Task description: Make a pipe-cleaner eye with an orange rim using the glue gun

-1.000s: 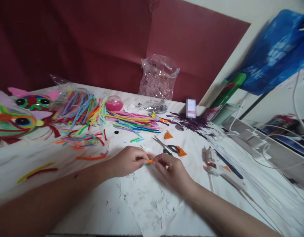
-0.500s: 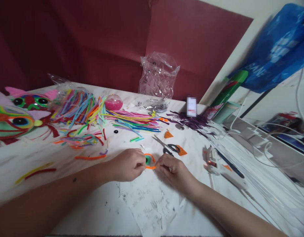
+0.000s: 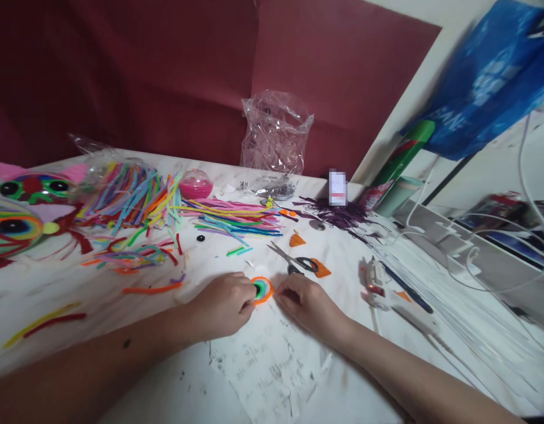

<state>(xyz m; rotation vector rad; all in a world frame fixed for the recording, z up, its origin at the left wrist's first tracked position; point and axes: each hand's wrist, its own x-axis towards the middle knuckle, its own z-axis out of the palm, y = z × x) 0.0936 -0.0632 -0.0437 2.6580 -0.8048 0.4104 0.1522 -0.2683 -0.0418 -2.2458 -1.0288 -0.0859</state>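
Note:
Pinched in my left hand (image 3: 227, 303) is a round eye shape of coiled pipe cleaner (image 3: 264, 290), its rings orange, blue and green around a black centre. The left fingers cover part of its left side. My right hand (image 3: 313, 306) is closed at the fingertips, just beside the coil's right edge; whatever those fingers may hold is hidden. Both hands are above a marked white paper sheet (image 3: 265, 368). Scissors with black handles (image 3: 289, 256) lie beyond the right hand, partly over an orange piece (image 3: 321, 268).
A hot glue gun (image 3: 376, 285) with a lit switch lies at right beside white sticks and cords. Loose pipe cleaners (image 3: 236, 218) lie across the back. Decorated masks (image 3: 15, 227) stand at left. A clear ball with pink contents (image 3: 196, 184) and purple strands (image 3: 338, 215) are behind.
The orange outer strip, previously a loose loop stretched between both hands, now fits closely round the coil. My right fingertips have come slightly away from it. The whole view has shifted a little.

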